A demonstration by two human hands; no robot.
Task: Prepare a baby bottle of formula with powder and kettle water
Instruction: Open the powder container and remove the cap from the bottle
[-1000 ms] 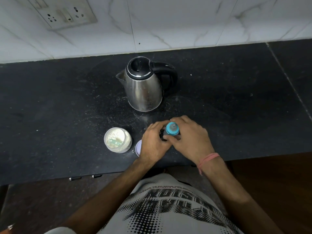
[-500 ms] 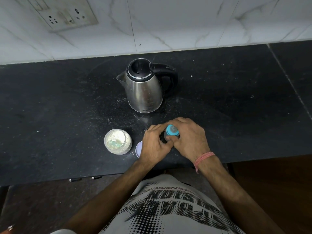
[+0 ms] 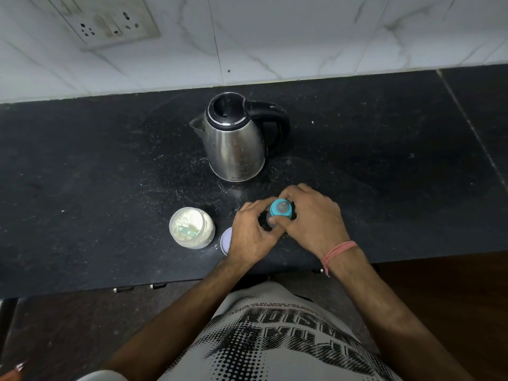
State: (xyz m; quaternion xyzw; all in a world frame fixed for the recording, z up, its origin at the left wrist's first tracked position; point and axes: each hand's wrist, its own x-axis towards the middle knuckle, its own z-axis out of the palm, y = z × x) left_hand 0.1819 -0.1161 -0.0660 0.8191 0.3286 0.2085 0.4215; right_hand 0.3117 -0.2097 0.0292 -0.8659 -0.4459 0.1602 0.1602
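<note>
Both hands unchanged over the last second: left hand (image 3: 251, 233) grips the baby bottle (image 3: 270, 221) body, right hand (image 3: 312, 217) pinches its blue teat collar (image 3: 280, 209), bottle upright on counter (image 3: 110, 174) before kettle (image 3: 235, 138) — likely screwing, direction unclear.

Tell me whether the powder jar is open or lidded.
Open. The powder jar shows white powder and a scoop inside, with no lid on its mouth; a round lid lies on the counter beside it.
</note>
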